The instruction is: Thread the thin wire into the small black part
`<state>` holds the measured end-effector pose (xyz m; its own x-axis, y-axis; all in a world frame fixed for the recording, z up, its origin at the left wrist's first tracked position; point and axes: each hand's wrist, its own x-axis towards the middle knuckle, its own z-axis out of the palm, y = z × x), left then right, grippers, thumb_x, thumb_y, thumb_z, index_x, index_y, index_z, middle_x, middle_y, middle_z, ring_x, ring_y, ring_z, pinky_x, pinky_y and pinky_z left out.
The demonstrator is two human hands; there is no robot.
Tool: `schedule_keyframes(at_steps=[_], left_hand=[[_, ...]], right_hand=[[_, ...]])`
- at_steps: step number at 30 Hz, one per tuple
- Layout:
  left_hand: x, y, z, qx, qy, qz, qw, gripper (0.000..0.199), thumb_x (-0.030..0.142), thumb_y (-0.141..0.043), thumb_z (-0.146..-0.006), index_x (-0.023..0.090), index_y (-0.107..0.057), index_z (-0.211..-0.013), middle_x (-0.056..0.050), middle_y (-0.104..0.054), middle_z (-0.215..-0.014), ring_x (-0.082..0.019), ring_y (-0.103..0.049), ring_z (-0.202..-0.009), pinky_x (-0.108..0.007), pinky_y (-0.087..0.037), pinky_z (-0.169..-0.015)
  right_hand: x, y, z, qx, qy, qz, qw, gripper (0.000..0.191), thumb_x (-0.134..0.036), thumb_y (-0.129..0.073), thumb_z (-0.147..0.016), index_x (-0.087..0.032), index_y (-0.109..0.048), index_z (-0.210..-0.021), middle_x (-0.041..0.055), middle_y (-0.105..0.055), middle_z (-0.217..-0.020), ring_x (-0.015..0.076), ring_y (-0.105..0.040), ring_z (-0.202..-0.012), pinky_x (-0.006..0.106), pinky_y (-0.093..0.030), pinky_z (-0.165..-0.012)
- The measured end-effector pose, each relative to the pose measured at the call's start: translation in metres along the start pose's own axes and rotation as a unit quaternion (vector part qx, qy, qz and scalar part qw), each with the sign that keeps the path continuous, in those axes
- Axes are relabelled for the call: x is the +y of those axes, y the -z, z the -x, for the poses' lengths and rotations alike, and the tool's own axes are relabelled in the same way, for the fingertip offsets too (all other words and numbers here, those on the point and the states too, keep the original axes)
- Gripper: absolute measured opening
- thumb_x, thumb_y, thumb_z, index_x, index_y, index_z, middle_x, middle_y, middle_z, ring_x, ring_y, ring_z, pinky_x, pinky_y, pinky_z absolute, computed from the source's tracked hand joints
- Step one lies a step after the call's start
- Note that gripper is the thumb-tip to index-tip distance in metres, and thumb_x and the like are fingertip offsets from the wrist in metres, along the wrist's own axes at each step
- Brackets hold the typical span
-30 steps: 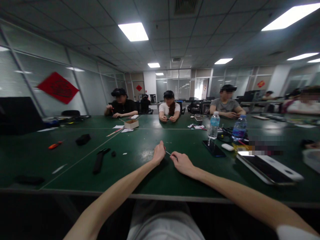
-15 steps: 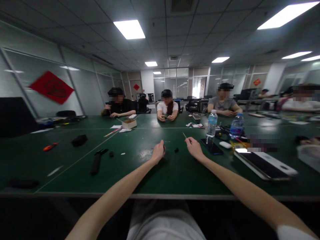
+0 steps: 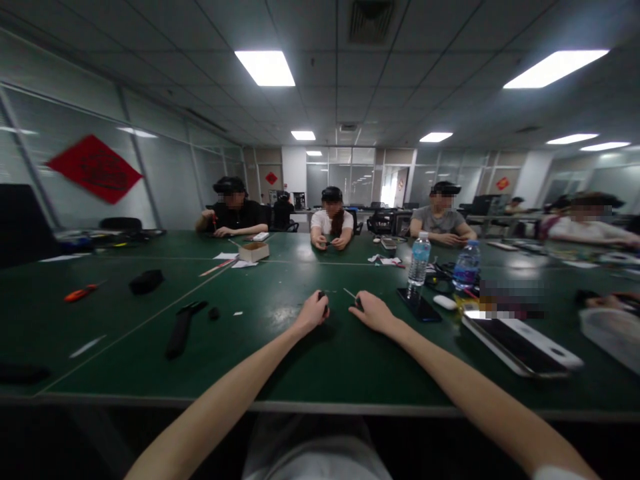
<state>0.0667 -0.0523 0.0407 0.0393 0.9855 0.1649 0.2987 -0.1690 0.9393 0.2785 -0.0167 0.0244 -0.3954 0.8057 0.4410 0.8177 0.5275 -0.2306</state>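
Note:
Near the middle of the green table [image 3: 210, 373], my left hand [image 3: 314, 311] is closed around a small black object [image 3: 323, 296], which shows at its fingertips. My right hand [image 3: 371, 312] lies just to the right, fingers closed on a thin metal rod [image 3: 349, 292] that points up and left. A dark bit shows under its fingertips; I cannot make out what it is. The two hands are apart. On the left lie a black T-shaped tool [image 3: 181, 330], a small black piece [image 3: 214, 313] and a white scrap [image 3: 238, 313].
A black phone [image 3: 423, 307], water bottle [image 3: 419, 260], second bottle [image 3: 467, 265], white mouse-shaped item [image 3: 444, 303] and large white device [image 3: 523, 343] stand right. An orange screwdriver [image 3: 81, 293], black block [image 3: 146, 282] and open box [image 3: 254, 251] are left. Several people sit opposite.
My right hand has moved left and turned down over the small dark piece on the table, with the rod still in its fingers. The view has tilted and shifted slightly.

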Motion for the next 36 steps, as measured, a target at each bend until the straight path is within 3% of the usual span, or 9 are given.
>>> schedule_keyframes(at_steps=[3,7,12,17,27,33,36], left_hand=[[0.006,0.001,0.004,-0.007,0.0,-0.013,1.0,0.013,0.028,-0.041,-0.081,0.017,-0.048,-0.08,0.003,-0.054,-0.053,-0.008,-0.043,-0.037,-0.018,-0.031,-0.039],[0.011,0.0,0.005,-0.002,0.008,-0.029,1.0,0.01,0.024,-0.043,-0.081,0.017,-0.048,-0.084,0.002,-0.057,-0.055,-0.008,-0.043,-0.037,-0.018,-0.033,-0.041],[0.011,-0.001,0.003,0.014,0.01,-0.05,0.999,0.011,0.021,-0.045,-0.08,0.017,-0.049,-0.09,0.001,-0.06,-0.057,-0.009,-0.045,-0.039,-0.019,-0.036,-0.043],[0.0,-0.003,-0.004,0.003,0.002,-0.063,0.998,0.017,0.019,-0.045,-0.079,0.017,-0.048,-0.096,0.001,-0.061,-0.06,-0.008,-0.045,-0.039,-0.019,-0.036,-0.044],[-0.021,-0.003,-0.014,-0.066,-0.053,-0.094,0.992,0.018,0.024,-0.046,-0.078,0.018,-0.047,-0.095,-0.001,-0.065,-0.078,-0.007,-0.049,-0.039,-0.019,-0.036,-0.042],[-0.016,0.0,-0.009,-0.06,-0.067,-0.143,0.986,0.02,0.026,-0.047,-0.077,0.019,-0.048,-0.096,0.003,-0.057,-0.061,-0.01,-0.048,-0.043,-0.021,-0.037,-0.049],[-0.009,-0.001,-0.004,-0.073,-0.063,-0.151,0.984,0.018,0.026,-0.046,-0.078,0.018,-0.048,-0.094,0.002,-0.056,-0.063,-0.012,-0.051,-0.051,-0.022,-0.038,-0.054]], right_hand=[[-0.003,-0.001,-0.003,-0.03,0.029,-0.022,0.999,0.016,-0.031,-0.06,-0.079,-0.018,-0.054,-0.085,0.0042,-0.056,-0.087,0.0158,-0.054,-0.079,0.026,-0.04,-0.069],[0.01,0.007,-0.003,-0.049,0.013,-0.057,0.997,0.006,-0.021,-0.057,-0.078,-0.017,-0.056,-0.083,0.0032,-0.057,-0.084,0.0153,-0.055,-0.078,0.026,-0.041,-0.071],[0.032,0.018,0.001,-0.061,0.009,-0.044,0.997,0.007,-0.021,-0.06,-0.074,-0.018,-0.057,-0.079,0.0032,-0.058,-0.083,0.0158,-0.055,-0.077,0.026,-0.04,-0.07],[0.036,0.02,0.002,-0.074,0.014,-0.013,0.997,0.01,-0.025,-0.063,-0.072,-0.019,-0.058,-0.079,0.0034,-0.059,-0.082,0.0165,-0.055,-0.075,0.025,-0.039,-0.067],[0.025,0.028,0.004,-0.068,-0.005,-0.052,0.996,0.011,-0.021,-0.066,-0.069,-0.018,-0.058,-0.075,0.0015,-0.061,-0.074,0.0153,-0.058,-0.071,0.023,-0.039,-0.063],[-0.005,0.024,0.009,0.01,0.021,-0.124,0.992,0.006,-0.019,-0.056,-0.073,-0.017,-0.059,-0.078,0.0004,-0.06,-0.071,0.0125,-0.056,-0.064,0.023,-0.041,-0.061],[-0.024,0.018,0.013,0.042,0.004,-0.181,0.983,0.009,-0.019,-0.055,-0.072,-0.017,-0.059,-0.08,0.0006,-0.061,-0.073,0.0125,-0.055,-0.063,0.024,-0.042,-0.061]])
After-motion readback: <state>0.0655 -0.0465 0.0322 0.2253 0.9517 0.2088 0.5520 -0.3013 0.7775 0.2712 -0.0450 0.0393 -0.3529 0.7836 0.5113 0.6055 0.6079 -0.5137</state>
